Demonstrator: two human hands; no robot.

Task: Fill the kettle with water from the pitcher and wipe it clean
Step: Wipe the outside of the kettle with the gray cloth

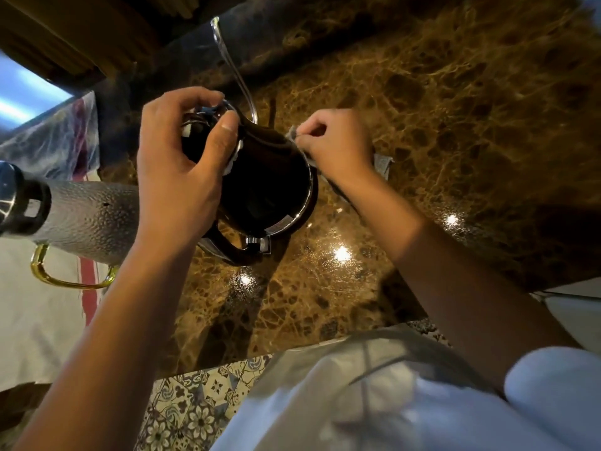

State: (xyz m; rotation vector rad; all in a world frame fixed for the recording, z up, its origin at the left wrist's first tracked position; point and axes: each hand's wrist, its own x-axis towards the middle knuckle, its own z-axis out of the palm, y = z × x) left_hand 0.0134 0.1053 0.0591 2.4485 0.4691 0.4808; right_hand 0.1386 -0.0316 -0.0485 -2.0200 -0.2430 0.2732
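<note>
A black kettle [270,187] with a chrome rim and a dark handle stands on the brown marble counter [439,92]. My left hand [182,164] grips the kettle's top from above, thumb curled over its front edge. On the kettle's right side, my right hand [335,141] pinches a grey cloth [382,164] against the kettle's wall; most of the cloth is hidden under the hand. A textured glass pitcher [87,216] with a black lid and a gold handle sits at the left, beside my left wrist.
A clear curved spout or tube [227,63] rises behind the kettle. A white cloth with a red stripe [48,314] covers the surface at the left under the pitcher. The counter's front edge runs just before my body, with patterned floor tiles [201,402] below.
</note>
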